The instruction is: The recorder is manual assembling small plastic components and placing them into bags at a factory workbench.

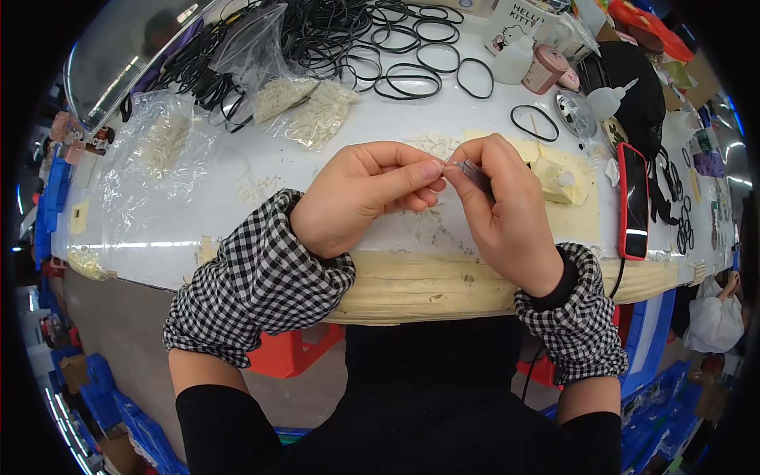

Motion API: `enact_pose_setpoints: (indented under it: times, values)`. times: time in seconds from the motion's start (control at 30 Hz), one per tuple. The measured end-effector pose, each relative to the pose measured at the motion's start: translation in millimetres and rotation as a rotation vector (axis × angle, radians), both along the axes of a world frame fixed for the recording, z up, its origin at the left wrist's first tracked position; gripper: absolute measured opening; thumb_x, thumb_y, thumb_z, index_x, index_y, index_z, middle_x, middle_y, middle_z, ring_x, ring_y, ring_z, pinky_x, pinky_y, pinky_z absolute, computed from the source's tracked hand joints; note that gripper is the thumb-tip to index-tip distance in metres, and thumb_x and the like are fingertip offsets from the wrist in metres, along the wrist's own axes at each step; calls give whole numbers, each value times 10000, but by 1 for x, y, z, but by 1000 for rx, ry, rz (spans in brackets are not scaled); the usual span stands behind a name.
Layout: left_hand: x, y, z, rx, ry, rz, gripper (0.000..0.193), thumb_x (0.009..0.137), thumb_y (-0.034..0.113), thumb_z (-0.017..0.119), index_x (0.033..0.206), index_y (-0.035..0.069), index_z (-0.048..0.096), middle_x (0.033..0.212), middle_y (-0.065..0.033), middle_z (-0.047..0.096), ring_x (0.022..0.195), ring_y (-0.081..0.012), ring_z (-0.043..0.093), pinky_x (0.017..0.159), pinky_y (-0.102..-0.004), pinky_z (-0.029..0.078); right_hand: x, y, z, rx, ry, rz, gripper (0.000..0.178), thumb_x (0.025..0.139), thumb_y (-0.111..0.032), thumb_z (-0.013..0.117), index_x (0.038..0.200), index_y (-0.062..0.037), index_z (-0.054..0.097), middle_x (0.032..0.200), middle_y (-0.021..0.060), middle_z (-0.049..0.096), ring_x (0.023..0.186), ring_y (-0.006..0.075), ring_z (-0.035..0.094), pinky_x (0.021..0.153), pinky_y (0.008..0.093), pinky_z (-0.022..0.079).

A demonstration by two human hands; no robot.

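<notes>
Above the table's near edge my hands meet, fingertips almost touching. My left hand (360,190) pinches thumb against forefinger; whatever small thing lies there is too small to make out. In the curled fingers of my right hand (507,210) is a small flat grey metal piece (473,172), partly hidden by the thumb and forefinger. Small pale pieces (434,145) lie in a loose pile just beyond my hands, with more scattered under them. To the right of my right hand sits a yellowish tape-covered block (556,180) with a white knob on it.
Black elastic loops (408,81) and a dark tangle of them (317,36) cover the far side. Plastic bags of pale pieces (313,111) lie at the left. A red-cased phone (632,202) lies at the right, near a squeeze bottle (608,100). Yellow tape (427,285) pads the front edge.
</notes>
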State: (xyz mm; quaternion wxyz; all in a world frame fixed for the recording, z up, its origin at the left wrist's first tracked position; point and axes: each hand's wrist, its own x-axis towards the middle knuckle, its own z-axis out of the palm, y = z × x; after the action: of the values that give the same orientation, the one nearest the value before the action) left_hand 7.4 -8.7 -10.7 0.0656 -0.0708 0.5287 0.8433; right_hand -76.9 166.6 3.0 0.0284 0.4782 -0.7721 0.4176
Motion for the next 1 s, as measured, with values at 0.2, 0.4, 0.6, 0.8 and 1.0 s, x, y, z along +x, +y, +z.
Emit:
enact_pose_setpoints:
  times: [0.2, 0.4, 0.6, 0.8, 1.0]
  values:
    - [0, 1, 5, 40, -47, 1, 187, 949, 165, 559, 980, -2, 638, 876, -30, 650, 766, -64, 587, 694, -185, 487, 2, -1, -3, -73, 106, -11, 233, 719, 39, 641, 933, -34, 585, 834, 97, 557, 689, 258, 617, 555, 317, 492]
    - [0, 1, 3, 16, -58, 33, 166, 946, 165, 561, 953, 15, 633, 856, -16, 636, 738, -53, 556, 671, -175, 459, 3, 1, -3, -62, 238, -11, 244, 691, 39, 653, 915, -54, 619, 814, 63, 580, 662, 227, 627, 537, 306, 493]
    - [-1, -1, -3, 39, -1, 34, 180, 925, 183, 608, 999, 21, 630, 852, -12, 632, 741, -54, 565, 683, -177, 469, 5, 1, -2, -98, 133, 5, 187, 725, 28, 655, 896, -27, 600, 810, 80, 590, 673, 221, 638, 563, 294, 509]
    - [-1, -1, -3, 119, 60, -44, 193, 946, 211, 583, 1001, 29, 617, 825, 2, 609, 718, -49, 538, 675, -179, 452, 7, 0, 4, -93, 64, 63, 161, 747, 23, 650, 891, -3, 585, 784, 88, 587, 684, 213, 651, 591, 284, 526]
    - [0, -1, -3, 214, 71, -132, 205, 977, 239, 527, 950, 46, 591, 821, 23, 566, 722, -53, 509, 682, -186, 430, 7, 0, 5, -33, 93, 53, 166, 804, -124, 692, 866, -27, 572, 744, 71, 574, 620, 209, 616, 522, 295, 478]
